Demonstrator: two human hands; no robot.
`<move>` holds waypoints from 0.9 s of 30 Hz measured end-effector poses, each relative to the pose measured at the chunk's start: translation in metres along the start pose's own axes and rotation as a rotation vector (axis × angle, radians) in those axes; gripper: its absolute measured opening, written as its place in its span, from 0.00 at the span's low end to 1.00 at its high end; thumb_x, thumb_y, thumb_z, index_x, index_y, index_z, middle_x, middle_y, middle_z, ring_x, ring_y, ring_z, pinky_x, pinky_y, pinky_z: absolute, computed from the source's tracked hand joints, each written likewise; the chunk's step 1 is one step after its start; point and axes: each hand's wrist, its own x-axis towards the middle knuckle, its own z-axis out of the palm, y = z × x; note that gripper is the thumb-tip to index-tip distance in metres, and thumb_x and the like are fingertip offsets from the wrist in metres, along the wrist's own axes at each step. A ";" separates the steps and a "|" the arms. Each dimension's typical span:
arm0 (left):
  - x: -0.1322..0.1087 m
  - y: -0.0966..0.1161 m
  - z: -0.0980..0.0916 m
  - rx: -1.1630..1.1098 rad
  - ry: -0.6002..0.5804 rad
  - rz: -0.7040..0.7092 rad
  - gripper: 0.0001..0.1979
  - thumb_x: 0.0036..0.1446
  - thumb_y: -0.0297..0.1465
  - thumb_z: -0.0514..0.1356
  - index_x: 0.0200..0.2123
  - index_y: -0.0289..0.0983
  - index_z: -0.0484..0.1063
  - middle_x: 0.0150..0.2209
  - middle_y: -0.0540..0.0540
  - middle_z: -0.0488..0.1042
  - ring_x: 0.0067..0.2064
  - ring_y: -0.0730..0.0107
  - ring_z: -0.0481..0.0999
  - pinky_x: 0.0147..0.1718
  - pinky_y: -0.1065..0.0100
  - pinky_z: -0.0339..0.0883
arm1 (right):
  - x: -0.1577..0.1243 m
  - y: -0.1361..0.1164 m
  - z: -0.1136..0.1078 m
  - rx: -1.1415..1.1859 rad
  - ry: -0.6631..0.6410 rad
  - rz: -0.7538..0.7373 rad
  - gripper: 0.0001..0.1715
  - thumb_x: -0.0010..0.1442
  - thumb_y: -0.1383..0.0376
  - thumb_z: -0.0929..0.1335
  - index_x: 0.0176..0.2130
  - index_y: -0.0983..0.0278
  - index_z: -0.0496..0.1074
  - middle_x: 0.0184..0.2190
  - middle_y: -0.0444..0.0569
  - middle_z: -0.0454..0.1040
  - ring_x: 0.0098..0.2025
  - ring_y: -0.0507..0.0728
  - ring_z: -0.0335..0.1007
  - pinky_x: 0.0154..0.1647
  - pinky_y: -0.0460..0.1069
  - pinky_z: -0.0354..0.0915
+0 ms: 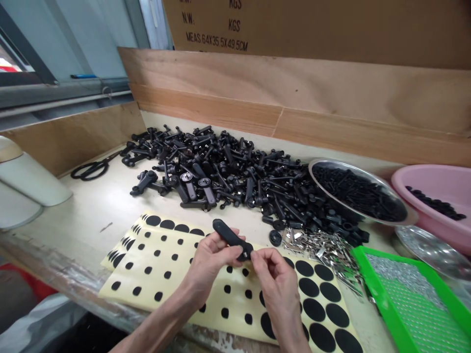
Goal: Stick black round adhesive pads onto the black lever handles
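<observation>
My left hand [210, 256] grips a black plastic crank handle [230, 236] between thumb and fingers, above the sticker sheets. At the handle's rounder lower end, my right hand [274, 274] pinches with thumb and forefinger; whether a small piece is also between these fingertips is hidden. Beneath both hands lie pale yellow backing sheets [172, 289] bearing small black pads and larger black discs [314, 310]. A big heap of similar black handles and parts [221, 162] spreads behind my hands. Small metal pieces [331, 252] are piled to the right of it.
Black-handled scissors [90, 170] lie at the left, near white cylindrical containers [37, 179]. On the right stand a metal bowl [356, 193] of black parts, a pink basin [441, 176], a metal dish [434, 250] and a green tray [386, 314] of small shiny pieces. Wooden boards [312, 117] wall the back.
</observation>
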 end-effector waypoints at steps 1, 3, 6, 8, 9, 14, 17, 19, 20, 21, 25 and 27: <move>-0.001 0.000 0.000 0.019 0.019 0.004 0.17 0.50 0.28 0.66 0.45 0.33 0.72 0.44 0.40 0.77 0.40 0.66 0.75 0.36 0.68 0.71 | -0.001 0.000 0.000 -0.054 0.008 -0.039 0.16 0.58 0.52 0.67 0.27 0.61 0.67 0.21 0.43 0.65 0.23 0.53 0.58 0.24 0.47 0.56; -0.002 0.001 0.000 0.050 0.033 0.025 0.19 0.50 0.28 0.66 0.47 0.33 0.71 0.45 0.40 0.77 0.43 0.63 0.75 0.36 0.68 0.72 | -0.001 0.000 0.001 -0.194 0.041 -0.144 0.14 0.60 0.55 0.66 0.27 0.60 0.67 0.24 0.44 0.67 0.24 0.53 0.61 0.26 0.47 0.58; -0.001 0.001 -0.002 0.098 0.035 0.041 0.18 0.51 0.28 0.66 0.46 0.32 0.70 0.44 0.40 0.78 0.39 0.65 0.76 0.33 0.69 0.71 | 0.002 0.002 -0.003 -0.374 0.063 -0.258 0.14 0.61 0.54 0.64 0.29 0.59 0.68 0.29 0.45 0.68 0.25 0.53 0.63 0.28 0.48 0.59; -0.001 0.002 -0.004 0.112 0.026 0.030 0.18 0.51 0.29 0.65 0.46 0.32 0.70 0.43 0.40 0.78 0.34 0.68 0.76 0.31 0.70 0.70 | 0.005 0.004 -0.008 -0.402 0.081 -0.211 0.15 0.57 0.50 0.68 0.31 0.59 0.69 0.30 0.45 0.68 0.24 0.52 0.62 0.26 0.48 0.59; 0.000 0.002 -0.005 0.106 0.011 0.020 0.18 0.52 0.29 0.65 0.46 0.31 0.69 0.43 0.39 0.78 0.32 0.69 0.76 0.30 0.70 0.70 | 0.007 0.005 -0.011 -0.381 0.090 -0.168 0.17 0.54 0.49 0.70 0.32 0.59 0.69 0.30 0.45 0.69 0.23 0.52 0.61 0.25 0.48 0.59; 0.002 0.003 -0.002 0.015 -0.061 -0.055 0.19 0.52 0.31 0.65 0.46 0.30 0.67 0.39 0.38 0.78 0.27 0.68 0.77 0.27 0.69 0.68 | 0.010 0.003 -0.019 -0.022 -0.026 -0.005 0.21 0.60 0.47 0.64 0.34 0.61 0.71 0.23 0.43 0.68 0.23 0.53 0.60 0.23 0.47 0.57; 0.001 0.002 0.000 -0.035 -0.070 -0.035 0.19 0.52 0.31 0.65 0.46 0.31 0.67 0.38 0.40 0.77 0.27 0.70 0.76 0.27 0.70 0.68 | 0.007 -0.003 -0.014 0.203 -0.100 0.052 0.22 0.62 0.48 0.63 0.42 0.61 0.71 0.26 0.43 0.69 0.24 0.52 0.61 0.21 0.45 0.57; 0.001 0.001 -0.001 -0.077 -0.099 -0.015 0.19 0.52 0.31 0.65 0.46 0.31 0.67 0.35 0.43 0.77 0.26 0.72 0.74 0.27 0.70 0.68 | 0.005 -0.006 -0.009 0.229 -0.178 0.026 0.20 0.60 0.49 0.66 0.42 0.61 0.71 0.27 0.43 0.70 0.24 0.51 0.63 0.22 0.44 0.58; 0.000 0.001 -0.002 -0.092 -0.113 -0.007 0.19 0.52 0.32 0.66 0.46 0.32 0.68 0.33 0.45 0.76 0.26 0.73 0.73 0.26 0.71 0.68 | 0.004 -0.007 -0.007 0.217 -0.211 -0.001 0.19 0.58 0.50 0.68 0.42 0.61 0.71 0.27 0.43 0.71 0.24 0.51 0.64 0.23 0.44 0.59; -0.001 0.000 -0.003 -0.098 -0.125 -0.001 0.19 0.52 0.32 0.66 0.45 0.32 0.68 0.32 0.46 0.75 0.25 0.74 0.72 0.26 0.71 0.67 | 0.004 -0.008 -0.006 0.200 -0.229 -0.024 0.18 0.58 0.51 0.69 0.40 0.61 0.71 0.26 0.42 0.72 0.24 0.51 0.64 0.23 0.44 0.59; -0.006 -0.001 -0.005 -0.075 -0.148 0.012 0.20 0.52 0.33 0.66 0.46 0.31 0.69 0.34 0.44 0.76 0.25 0.75 0.72 0.26 0.72 0.65 | 0.004 -0.008 -0.007 0.153 -0.232 -0.025 0.20 0.62 0.49 0.64 0.35 0.63 0.71 0.18 0.40 0.68 0.20 0.50 0.61 0.20 0.44 0.57; -0.011 -0.002 -0.003 -0.072 -0.153 0.009 0.20 0.54 0.35 0.65 0.47 0.32 0.68 0.34 0.44 0.76 0.26 0.75 0.72 0.25 0.73 0.64 | 0.001 -0.008 -0.006 0.155 -0.248 -0.024 0.21 0.64 0.49 0.62 0.35 0.63 0.71 0.17 0.39 0.66 0.19 0.50 0.60 0.20 0.44 0.57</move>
